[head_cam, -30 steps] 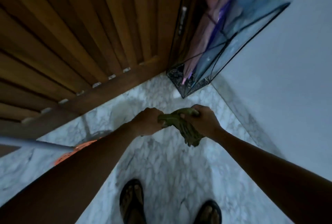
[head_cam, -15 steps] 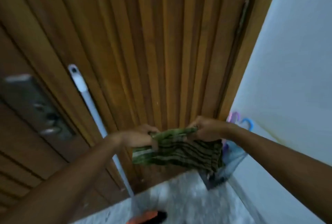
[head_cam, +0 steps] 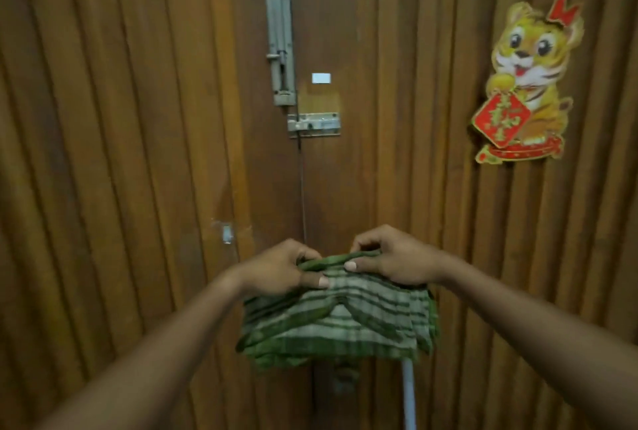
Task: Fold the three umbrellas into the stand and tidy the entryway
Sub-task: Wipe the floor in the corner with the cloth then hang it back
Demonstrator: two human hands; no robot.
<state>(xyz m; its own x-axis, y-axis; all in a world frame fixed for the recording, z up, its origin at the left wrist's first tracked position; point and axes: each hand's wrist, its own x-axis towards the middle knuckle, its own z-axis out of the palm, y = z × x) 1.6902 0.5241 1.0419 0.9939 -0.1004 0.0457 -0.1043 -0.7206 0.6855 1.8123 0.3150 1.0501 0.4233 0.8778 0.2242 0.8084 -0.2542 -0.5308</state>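
Observation:
A green and white checked cloth [head_cam: 340,326] hangs folded in front of the wooden door. My left hand [head_cam: 281,269] pinches its top edge on the left, and my right hand [head_cam: 393,259] pinches the same edge on the right. Both hands are close together at chest height, thumbs pressed on the fabric. The umbrellas and their stand are out of view.
The brown slatted wooden double door [head_cam: 138,153] fills the view. It carries a vertical metal bolt [head_cam: 280,43] and a horizontal latch [head_cam: 313,124]. A tiger sticker [head_cam: 528,84] is on the right leaf. A white pole [head_cam: 409,395] leans below the cloth.
My view has swung up from the marble floor and umbrella stand to the door. The bunched cloth has been raised and spread between both hands.

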